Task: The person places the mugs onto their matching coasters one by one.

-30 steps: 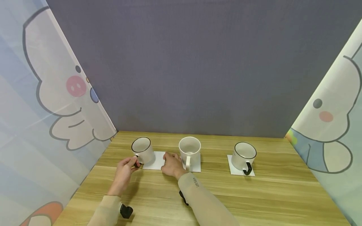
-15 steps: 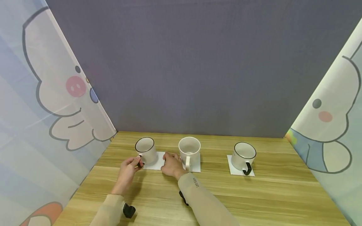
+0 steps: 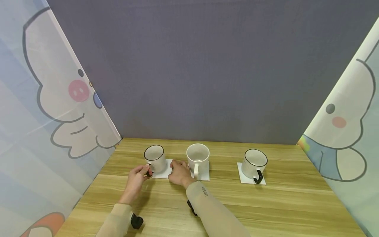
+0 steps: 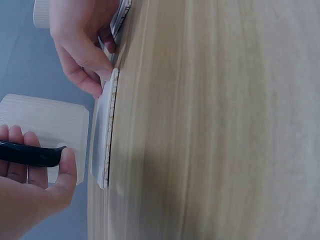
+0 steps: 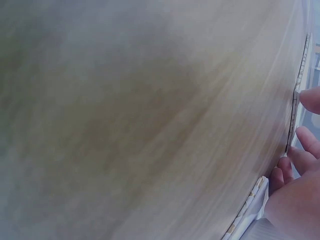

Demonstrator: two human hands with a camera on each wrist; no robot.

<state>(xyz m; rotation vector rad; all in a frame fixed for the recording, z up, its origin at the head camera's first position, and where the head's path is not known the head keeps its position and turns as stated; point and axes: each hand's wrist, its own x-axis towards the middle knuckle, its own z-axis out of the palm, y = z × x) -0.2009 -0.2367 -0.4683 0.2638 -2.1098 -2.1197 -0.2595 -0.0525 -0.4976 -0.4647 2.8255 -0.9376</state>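
My left hand point(image 3: 134, 182) pinches the black handle point(image 4: 30, 154) of a white mug point(image 3: 158, 164) with a dark rim. The mug is upright over a white square coaster point(image 3: 166, 171); in the left wrist view a narrow gap shows between the mug's base and the coaster point(image 4: 103, 140). At the coaster's right side, my right hand point(image 3: 179, 173) holds its edge with curled fingers and thumb. The fingertips point(image 5: 312, 100) touch the coaster edge in the right wrist view. Part of the coaster is hidden under this hand.
Right of my right hand, an all-white mug point(image 3: 197, 157) stands on another white coaster point(image 3: 206, 174). Farther right, a dark-rimmed mug point(image 3: 251, 167) with a black handle rests on its own coaster point(image 3: 245, 179). A grey partition point(image 3: 192, 72) rises behind the wooden table point(image 3: 284, 200).
My left hand has carried the mug to the right, from beyond the coaster's left side to over it. My right hand has stayed in place at the coaster.
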